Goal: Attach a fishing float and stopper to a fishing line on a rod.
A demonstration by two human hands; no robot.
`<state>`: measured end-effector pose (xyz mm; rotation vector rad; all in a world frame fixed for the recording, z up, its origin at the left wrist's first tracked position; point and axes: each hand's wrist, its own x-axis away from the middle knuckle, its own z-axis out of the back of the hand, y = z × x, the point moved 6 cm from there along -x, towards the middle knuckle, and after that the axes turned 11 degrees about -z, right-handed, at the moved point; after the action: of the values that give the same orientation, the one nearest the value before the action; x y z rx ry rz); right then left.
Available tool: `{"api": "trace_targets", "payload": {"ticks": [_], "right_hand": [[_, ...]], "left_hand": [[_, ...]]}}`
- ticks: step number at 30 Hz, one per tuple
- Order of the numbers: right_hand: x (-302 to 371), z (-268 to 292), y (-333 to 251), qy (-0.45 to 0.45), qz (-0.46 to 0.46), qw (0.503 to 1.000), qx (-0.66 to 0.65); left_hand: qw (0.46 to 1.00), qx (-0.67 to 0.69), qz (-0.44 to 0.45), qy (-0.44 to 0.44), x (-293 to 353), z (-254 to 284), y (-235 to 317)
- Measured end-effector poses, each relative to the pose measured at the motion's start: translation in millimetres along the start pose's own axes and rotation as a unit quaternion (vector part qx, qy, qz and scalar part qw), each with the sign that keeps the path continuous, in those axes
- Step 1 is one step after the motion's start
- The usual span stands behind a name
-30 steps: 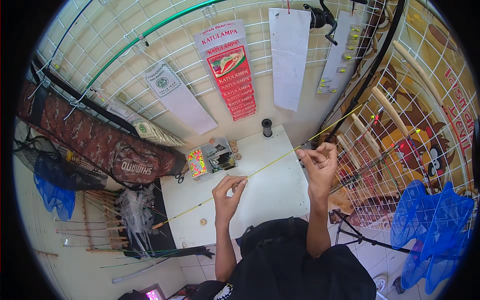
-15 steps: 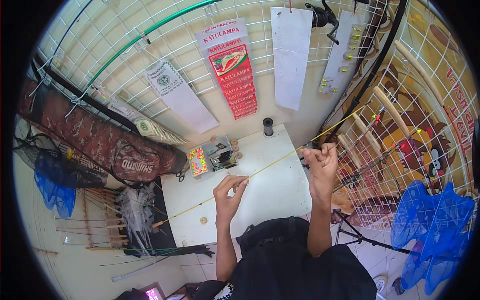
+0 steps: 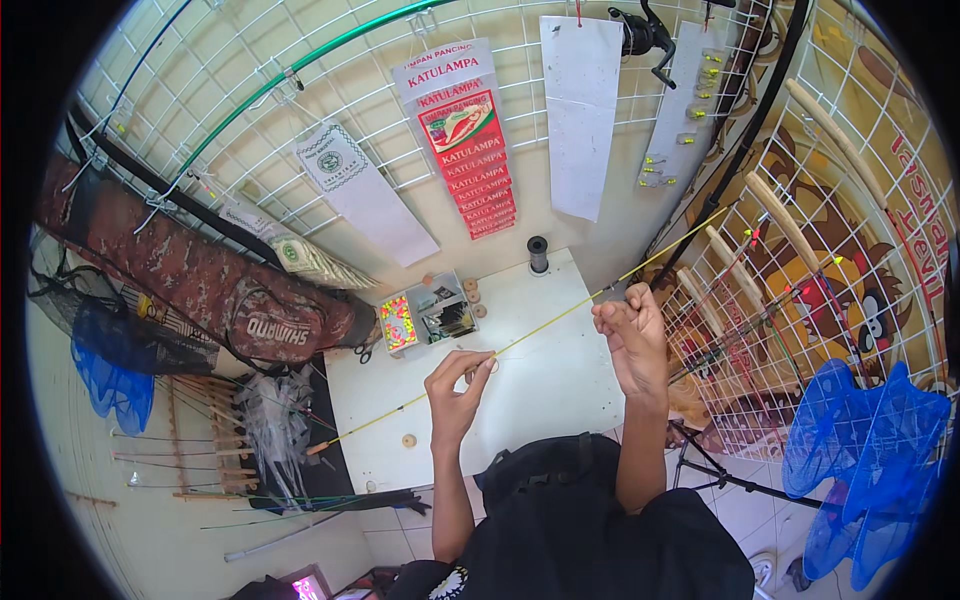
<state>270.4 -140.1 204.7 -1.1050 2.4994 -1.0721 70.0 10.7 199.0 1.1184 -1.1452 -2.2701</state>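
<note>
A thin yellow rod runs slantwise over the white table, from the lower left up toward the wire grid at upper right. My left hand pinches the rod near its middle with thumb and fingertips. My right hand is raised at the table's right edge, fingers curled close together around the rod higher up. A small round ring or bead lies on the table below the rod.
A compartment box of coloured beads, small discs and a black spool sit at the table's far side. Camouflage rod bag lies left. Wire grids with packets and rods surround the table. Blue nets hang right.
My right hand has shifted slightly along the rod and closed its fingers tighter. My left hand keeps its pinch at about the same place.
</note>
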Motion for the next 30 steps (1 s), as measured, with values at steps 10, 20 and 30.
{"api": "trace_targets", "payload": {"ticks": [10, 20, 30], "right_hand": [[-3, -8, -1, -0.018, -0.02, 0.999, -0.021], [-5, -5, 1, -0.036, -0.029, 0.997, -0.06], [-6, -5, 2, -0.037, -0.033, 0.997, -0.059]], "left_hand": [[1.0, -0.005, -0.009, -0.005, -1, 1, 3], [1.0, -0.008, -0.015, -0.003, -5, 3, 6], [1.0, -0.016, -0.015, -0.008, -6, 4, 7]]}}
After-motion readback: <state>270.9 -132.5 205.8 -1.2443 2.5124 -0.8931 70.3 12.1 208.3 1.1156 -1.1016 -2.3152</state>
